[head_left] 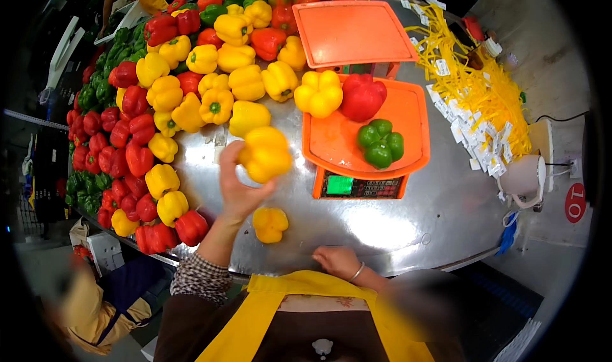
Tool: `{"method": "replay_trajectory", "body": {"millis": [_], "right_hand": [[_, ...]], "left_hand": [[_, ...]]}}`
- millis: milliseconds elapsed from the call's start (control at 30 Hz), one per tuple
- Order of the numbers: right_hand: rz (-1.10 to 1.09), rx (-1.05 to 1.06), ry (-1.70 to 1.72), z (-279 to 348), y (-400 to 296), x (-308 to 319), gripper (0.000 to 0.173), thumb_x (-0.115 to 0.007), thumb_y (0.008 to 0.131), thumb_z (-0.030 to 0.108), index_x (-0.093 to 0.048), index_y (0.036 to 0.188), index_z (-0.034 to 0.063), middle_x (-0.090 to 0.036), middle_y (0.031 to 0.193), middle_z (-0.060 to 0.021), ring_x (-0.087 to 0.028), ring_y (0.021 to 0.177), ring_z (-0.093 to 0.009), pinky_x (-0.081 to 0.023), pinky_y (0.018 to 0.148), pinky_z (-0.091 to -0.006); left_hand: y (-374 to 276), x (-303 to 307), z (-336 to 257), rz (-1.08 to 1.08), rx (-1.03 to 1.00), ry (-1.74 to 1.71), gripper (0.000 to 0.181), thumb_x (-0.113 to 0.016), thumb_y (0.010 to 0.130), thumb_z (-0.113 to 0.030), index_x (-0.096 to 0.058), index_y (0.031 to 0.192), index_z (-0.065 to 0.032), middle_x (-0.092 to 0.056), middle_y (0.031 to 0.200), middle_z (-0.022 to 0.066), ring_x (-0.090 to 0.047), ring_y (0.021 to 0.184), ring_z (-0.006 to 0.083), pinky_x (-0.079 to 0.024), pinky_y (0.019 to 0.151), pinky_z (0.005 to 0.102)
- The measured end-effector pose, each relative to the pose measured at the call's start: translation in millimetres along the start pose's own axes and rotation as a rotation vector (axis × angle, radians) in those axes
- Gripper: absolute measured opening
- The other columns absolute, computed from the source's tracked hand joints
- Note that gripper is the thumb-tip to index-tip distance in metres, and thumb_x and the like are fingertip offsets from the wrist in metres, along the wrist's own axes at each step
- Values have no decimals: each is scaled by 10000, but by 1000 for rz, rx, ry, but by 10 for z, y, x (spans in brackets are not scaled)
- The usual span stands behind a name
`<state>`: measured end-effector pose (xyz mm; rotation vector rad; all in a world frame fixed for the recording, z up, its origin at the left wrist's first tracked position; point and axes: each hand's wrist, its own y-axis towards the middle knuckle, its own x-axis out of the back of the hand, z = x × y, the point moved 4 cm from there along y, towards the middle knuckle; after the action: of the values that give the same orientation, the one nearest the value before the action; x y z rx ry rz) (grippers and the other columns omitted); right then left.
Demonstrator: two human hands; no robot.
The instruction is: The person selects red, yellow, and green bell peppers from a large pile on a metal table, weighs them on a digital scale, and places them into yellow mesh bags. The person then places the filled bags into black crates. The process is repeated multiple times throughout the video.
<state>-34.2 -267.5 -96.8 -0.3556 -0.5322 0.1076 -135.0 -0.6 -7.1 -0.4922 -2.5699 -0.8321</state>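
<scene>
My left hand (pixel 239 190) grips a yellow bell pepper (pixel 266 154) above the metal table, left of an orange digital scale (pixel 361 185). On that scale's orange tray (pixel 330 139) rest another yellow bell pepper (pixel 319 94), a red bell pepper (pixel 364 97) and a green bell pepper (pixel 380 143). The scale's display glows green. My right hand (pixel 337 261), a bracelet at its wrist, lies near the table's front edge with fingers curled and nothing visible in it. Between my hands and farther left, a single yellow bell pepper (pixel 270 225) sits on the metal.
A large heap of red, yellow and green peppers (pixel 162 94) covers the table's left side. Behind the first scale stands a second orange tray (pixel 354 32). Yellow tag strips (pixel 492 104) and a white mug (pixel 523 178) lie right. People stand at lower left and upper left.
</scene>
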Motion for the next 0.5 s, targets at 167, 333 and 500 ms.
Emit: {"method": "replay_trajectory", "body": {"millis": [167, 333, 500], "right_hand": [[28, 297, 158, -58, -78, -336, 232, -514, 927, 219, -639, 1072, 90, -641, 980, -142, -593, 946, -332, -471, 862, -386], [573, -18, 601, 22, -365, -77, 354, -517, 947, 172, -523, 1284, 62, -590, 1202, -111, -549, 1104, -233, -427, 946, -336], [916, -270, 533, -433, -626, 22, 414, -517, 952, 122, -462, 1357, 58, -559, 1264, -74, -551, 1047, -155, -450, 884, -279]], "left_hand": [[-359, 424, 645, 51, 70, 403, 788, -826, 600, -136, -437, 1275, -22, -492, 1200, 172, -459, 1147, 341, -379, 993, 422], [-606, 558, 993, 102, 153, 488, 858, -818, 643, -171, -373, 1362, -23, -410, 1304, 197, -387, 1214, 374, -348, 1024, 444], [-591, 712, 520, 110, 142, 581, 872, -792, 677, -164, -329, 1402, -24, -343, 1355, 225, -348, 1245, 391, -327, 1040, 455]]}}
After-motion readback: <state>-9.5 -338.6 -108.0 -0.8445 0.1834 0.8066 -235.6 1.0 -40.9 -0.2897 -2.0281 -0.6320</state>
